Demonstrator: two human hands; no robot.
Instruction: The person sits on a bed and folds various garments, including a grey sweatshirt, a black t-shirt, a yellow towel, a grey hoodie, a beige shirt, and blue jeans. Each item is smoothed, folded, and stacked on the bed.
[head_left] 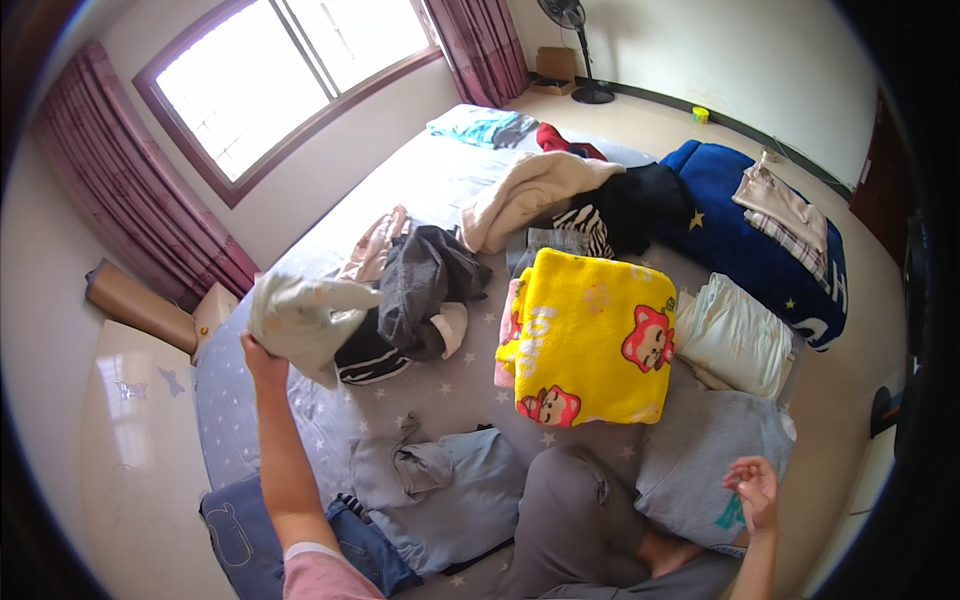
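On the left, my left hand [264,362] is closed on a pale garment [305,318] with faint coloured prints. It hangs in the air and is slightly blurred, so its exact kind is unclear. My right hand [754,490] hovers over a folded grey shirt [700,450] at the right, holding nothing, its fingers loosely bent and apart. Between the hands lies a folded yellow blanket [600,330] with red cartoon animals. Close to the held garment are a dark grey garment [425,280] and black clothing with white stripes [368,358].
The bed [480,390] has a grey star-patterned sheet. Around it lie a cream fleece [530,190], a navy blanket [715,220], folded pale cloth [740,335], a light grey-blue top [440,500] and jeans [365,545]. A headboard [130,430] stands at left, a fan [590,92] at the back.
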